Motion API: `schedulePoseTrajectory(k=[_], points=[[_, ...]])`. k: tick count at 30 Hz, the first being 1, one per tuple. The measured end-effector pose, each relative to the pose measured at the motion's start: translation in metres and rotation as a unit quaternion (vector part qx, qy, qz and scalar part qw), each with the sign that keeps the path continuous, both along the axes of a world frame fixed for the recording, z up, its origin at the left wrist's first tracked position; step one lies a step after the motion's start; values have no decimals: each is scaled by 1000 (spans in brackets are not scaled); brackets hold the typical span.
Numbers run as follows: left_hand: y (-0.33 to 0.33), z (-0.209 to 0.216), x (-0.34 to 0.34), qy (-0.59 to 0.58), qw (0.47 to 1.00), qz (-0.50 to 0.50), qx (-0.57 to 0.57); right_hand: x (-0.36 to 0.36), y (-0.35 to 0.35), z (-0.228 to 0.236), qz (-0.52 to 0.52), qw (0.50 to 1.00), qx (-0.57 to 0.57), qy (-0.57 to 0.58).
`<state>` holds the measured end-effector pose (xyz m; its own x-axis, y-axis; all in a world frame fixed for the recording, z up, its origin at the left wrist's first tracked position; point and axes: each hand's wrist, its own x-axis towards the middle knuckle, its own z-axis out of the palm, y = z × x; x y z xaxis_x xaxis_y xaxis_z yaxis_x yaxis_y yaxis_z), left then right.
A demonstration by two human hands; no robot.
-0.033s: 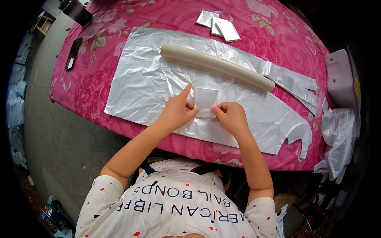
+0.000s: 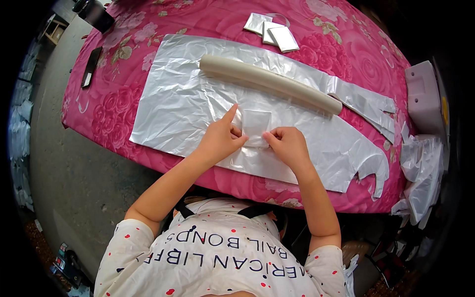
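Had small silvery-white square of plastic film (image 2: 257,121) over the middle of a large crinkled silver plastic sheet (image 2: 173,89); could not tell if flat on it or slightly raised. Pinched its right edge, about 4 o'clock, between thumb and index of bare right hand (image 2: 288,147). Had bare left hand (image 2: 219,141) near 9 o'clock of the square, index straight out toward 1 o'clock, other fingers curled by the thumb at the square's edge; could not tell if pinching. Saw long beige cylindrical tube (image 2: 272,83) across the sheet at 1 o'clock, three overlapping flat silver squares (image 2: 284,39) beyond it. Spotted flat black rectangular phone (image 2: 92,67) between 9 and 10, white plastic box (image 2: 423,96) toward 3. Noted pink rose-patterned tablecloth (image 2: 114,119) underneath.
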<state>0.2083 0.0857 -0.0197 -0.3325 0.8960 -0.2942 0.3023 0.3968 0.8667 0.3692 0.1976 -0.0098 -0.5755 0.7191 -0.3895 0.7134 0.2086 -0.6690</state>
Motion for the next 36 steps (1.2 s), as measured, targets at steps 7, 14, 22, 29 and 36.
schedulePoseTrajectory(k=[7, 14, 22, 29, 36], points=[[2, -7, 15, 373, 896, -80, 226, -4, -2, 2, -2, 1000, 21, -12], [12, -33, 39, 397, 893, -163, 133, -4, -11, 4, -7, 999, 46, -26], [11, -39, 43, 390, 897, -163, 127, 19, -26, 16, 22, 956, 252, -151], [-41, -13, 39, 375, 848, -357, 113, 57, -46, 13, -9, 987, 161, 7], [-107, -9, 26, 108, 931, -296, 186, 50, -64, 13, 100, 947, -125, 278]])
